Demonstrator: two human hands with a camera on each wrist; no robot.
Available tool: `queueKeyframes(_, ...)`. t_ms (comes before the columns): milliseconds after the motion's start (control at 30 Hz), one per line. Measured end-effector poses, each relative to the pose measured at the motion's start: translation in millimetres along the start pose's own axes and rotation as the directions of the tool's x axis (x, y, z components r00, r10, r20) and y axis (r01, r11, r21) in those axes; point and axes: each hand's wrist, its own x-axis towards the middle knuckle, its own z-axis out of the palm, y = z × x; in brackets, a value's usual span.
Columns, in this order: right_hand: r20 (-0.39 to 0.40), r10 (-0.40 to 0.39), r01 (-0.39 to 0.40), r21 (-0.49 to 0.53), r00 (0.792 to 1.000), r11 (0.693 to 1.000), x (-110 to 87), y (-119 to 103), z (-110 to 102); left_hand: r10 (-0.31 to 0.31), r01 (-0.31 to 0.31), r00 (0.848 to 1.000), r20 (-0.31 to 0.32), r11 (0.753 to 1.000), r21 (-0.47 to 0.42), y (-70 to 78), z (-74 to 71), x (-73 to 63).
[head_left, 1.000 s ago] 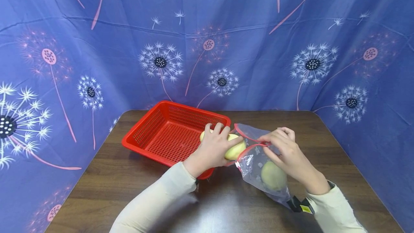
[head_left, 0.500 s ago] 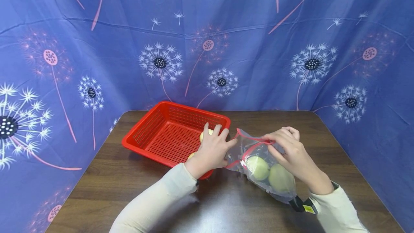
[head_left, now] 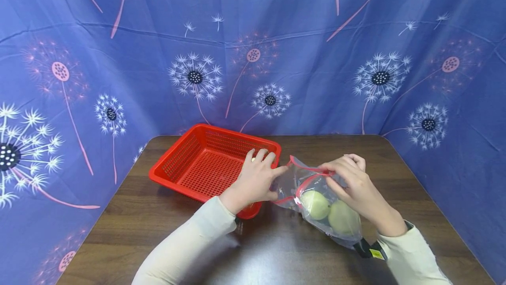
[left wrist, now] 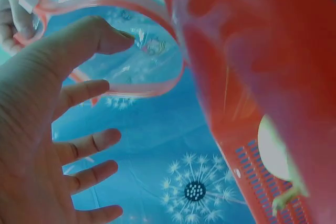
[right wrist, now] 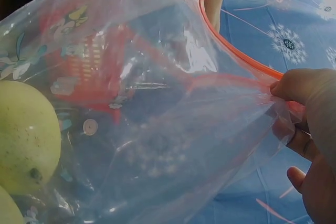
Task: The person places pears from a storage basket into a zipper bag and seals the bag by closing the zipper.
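My left hand [head_left: 254, 179] hovers between the right end of the red basket [head_left: 205, 168] and the bag's mouth, fingers spread, gripping nothing. My right hand [head_left: 357, 188] pinches the red-edged rim of a clear zip bag [right wrist: 173, 145] between thumb and fingers, and the mouth gapes toward the basket. Inside the bag lie two round yellow-green fruits, one nearer the mouth [head_left: 315, 205] and one deeper [head_left: 343, 218]; whether apples or pears I cannot tell. Another pale fruit [left wrist: 273, 150] with a stem shows in the basket, mostly hidden by my left hand in the head view.
The brown wooden table [head_left: 118, 232] carries the basket and bag. A blue curtain [head_left: 316, 56] with dandelion prints hangs behind and on both sides. A black strap with a yellow label [head_left: 376, 254] sits by my right wrist.
One second ago my left hand held a fruit at the bag's mouth; that fruit now lies in the bag beside the other. The left hand has since drawn slightly left, over the basket's end.
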Motion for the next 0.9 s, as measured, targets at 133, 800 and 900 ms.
queueKeyframes(133,-0.003,-0.010,0.010,-0.001,1.000,1.000,0.6,1,1,-0.012,0.014,0.999,0.046,0.999,-0.041,-9.3,-5.3,-0.1)
queueKeyframes(800,0.010,-0.014,0.014,0.002,1.000,1.000,1.9,1,1,-0.069,0.113,0.979,0.194,0.968,-0.224,-54.3,7.9,-29.5)
queueKeyframes(900,0.015,-0.016,0.016,0.003,1.000,1.000,1.9,1,0,-0.074,0.125,0.967,0.243,0.971,-0.203,-56.2,11.7,-36.3)
